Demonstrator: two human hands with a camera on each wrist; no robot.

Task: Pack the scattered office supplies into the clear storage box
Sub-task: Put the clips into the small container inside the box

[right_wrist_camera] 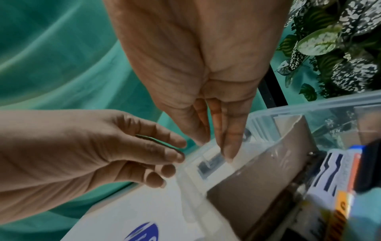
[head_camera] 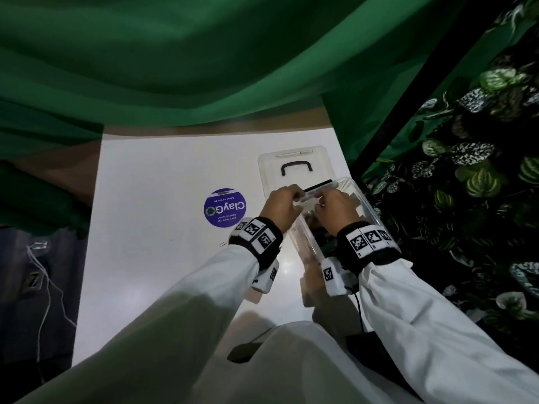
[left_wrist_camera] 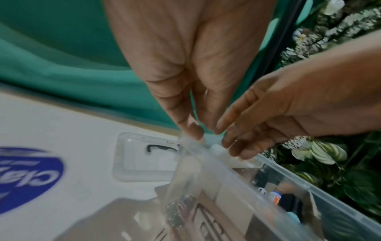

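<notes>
Landmark = clear storage box (head_camera: 368, 206), sitting at the right edge of the white table (head_camera: 163, 170).

Nearest the person: both white sleeves reach in over the box's near end. Inside that near half, through the wall: a brown cardboard piece (right_wrist_camera: 255, 172), a white-and-orange packet (right_wrist_camera: 338, 184), something dark beside it. Can't identify them further.

Over the box's far-left corner: left hand (head_camera: 281, 206) and right hand (head_camera: 335, 209) both pinch the top edge of a small clear plastic bag (left_wrist_camera: 181, 187), fingertips nearly touching each other. Narrow pinch on both sides, thumb against fingers. The bag hangs down at the box's left wall, a cluster of small metal clips bunched at its bottom. Whether it's inside or just outside the wall I can't tell, too much clear-on-clear.

Handling call: bag is limp, light, slick film; all the weight is the clips at the bottom, so it swings and sags. The top seam is the right place to hold it. Looks like they're pressing the seal closed. Not fragile, but an unsealed top would spill clips.

Just beyond the box's far end: clear lid (head_camera: 294, 167) lying flat, black handle up, a pale pen-like stick along its far rim.

Left of the box: round blue sticker (head_camera: 224, 207) on the table. Beyond it all, green cloth (head_camera: 204, 59).
</notes>
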